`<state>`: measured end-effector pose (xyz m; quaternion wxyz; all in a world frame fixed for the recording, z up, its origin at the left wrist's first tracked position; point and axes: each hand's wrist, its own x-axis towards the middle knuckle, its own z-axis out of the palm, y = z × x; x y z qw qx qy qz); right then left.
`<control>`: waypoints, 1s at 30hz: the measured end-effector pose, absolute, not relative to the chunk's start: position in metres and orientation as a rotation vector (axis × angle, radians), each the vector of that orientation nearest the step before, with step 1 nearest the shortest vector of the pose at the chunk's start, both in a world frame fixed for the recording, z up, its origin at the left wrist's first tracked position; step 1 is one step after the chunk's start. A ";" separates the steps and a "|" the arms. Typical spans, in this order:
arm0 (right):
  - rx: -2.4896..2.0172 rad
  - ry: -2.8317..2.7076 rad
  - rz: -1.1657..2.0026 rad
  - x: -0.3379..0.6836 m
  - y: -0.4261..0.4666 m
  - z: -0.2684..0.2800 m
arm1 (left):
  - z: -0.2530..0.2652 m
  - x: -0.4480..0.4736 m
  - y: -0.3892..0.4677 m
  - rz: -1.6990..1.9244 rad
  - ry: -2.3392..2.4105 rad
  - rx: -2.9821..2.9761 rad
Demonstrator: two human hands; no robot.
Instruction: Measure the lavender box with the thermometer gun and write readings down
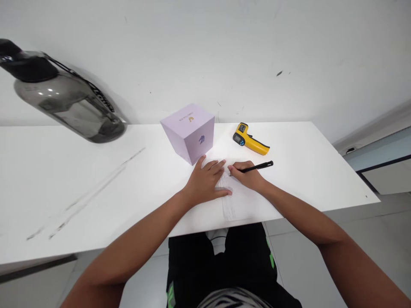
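Observation:
A black pen (pixel 260 166) is gripped in my right hand (pixel 246 174), its tip down on a white sheet of paper (pixel 244 203). Faint writing shows on the paper near the tip. My left hand (pixel 207 182) lies flat with its fingers spread over the paper's left part, holding nothing. Just beyond the left fingertips stands a pale lilac box (pixel 192 132) with a small emblem on its top and side. Behind my right hand, a yellow and black infrared thermometer (pixel 252 140) lies on its side.
The white table (pixel 96 184) runs along a white wall and bears dark scuff lines at the left. A large grey see-through bottle (pixel 73 102) with a black lid stands at the back left. The table's front edge is close to my lap.

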<state>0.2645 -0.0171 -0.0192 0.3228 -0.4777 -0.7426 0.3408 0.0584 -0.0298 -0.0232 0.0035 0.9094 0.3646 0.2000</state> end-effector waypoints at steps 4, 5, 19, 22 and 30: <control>-1.282 -1.927 0.839 0.264 -0.018 -0.021 | -0.022 0.059 -0.030 0.603 1.138 2.844; -1.282 -1.924 0.835 0.263 -0.018 -0.021 | -0.022 0.059 -0.030 0.593 1.139 2.844; -1.292 -1.930 0.832 0.263 -0.018 -0.019 | -0.020 0.059 -0.031 0.530 1.143 2.838; -1.286 -1.941 0.815 0.263 -0.018 -0.020 | -0.020 0.059 -0.031 0.526 1.139 2.855; -1.273 -1.972 0.792 0.264 -0.018 -0.020 | -0.018 0.059 -0.032 0.535 1.136 2.881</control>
